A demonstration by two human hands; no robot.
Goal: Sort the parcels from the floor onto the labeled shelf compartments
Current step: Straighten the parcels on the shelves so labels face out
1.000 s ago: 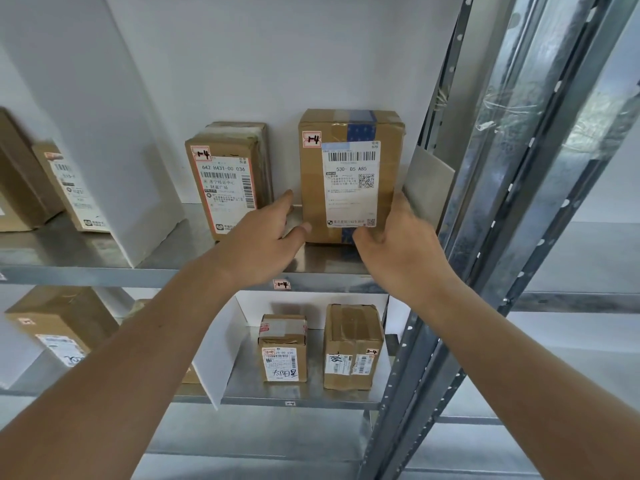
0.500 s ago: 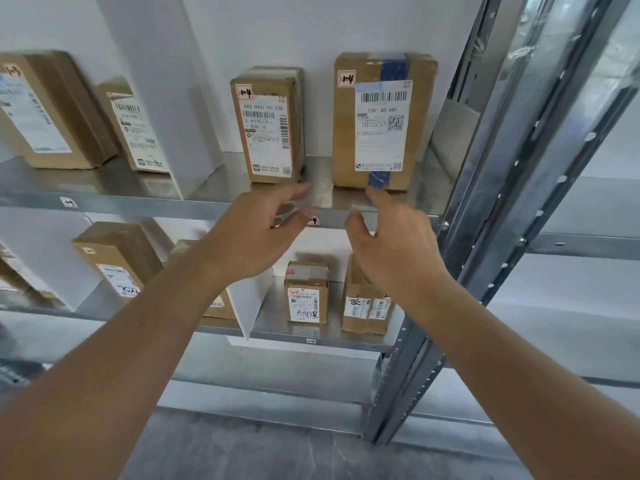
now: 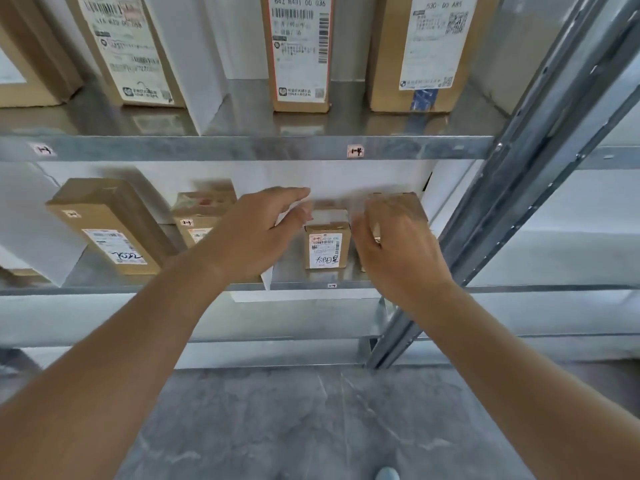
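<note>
Two cardboard parcels stand upright in the upper shelf compartment labelled 1-4 (image 3: 355,151): a narrow one with a red-edged label (image 3: 300,53) and a wider one with blue tape (image 3: 420,53). My left hand (image 3: 258,233) and my right hand (image 3: 398,244) hang empty in front of the lower shelf, fingers loosely bent. Between them shows a small parcel with handwriting on its label (image 3: 325,245). My right hand hides most of another parcel (image 3: 410,202) beside it.
White dividers (image 3: 204,81) split the metal shelves. More parcels stand at the upper left (image 3: 128,53) and the lower left (image 3: 104,226). A slanted steel upright (image 3: 512,188) borders the right side. Grey marbled floor (image 3: 294,427) lies below, with a shoe tip (image 3: 388,474).
Both hands let go of the wide parcel on the upper shelf and dropped back, empty, to the lower shelf's level. My view has tilted down toward the floor.
</note>
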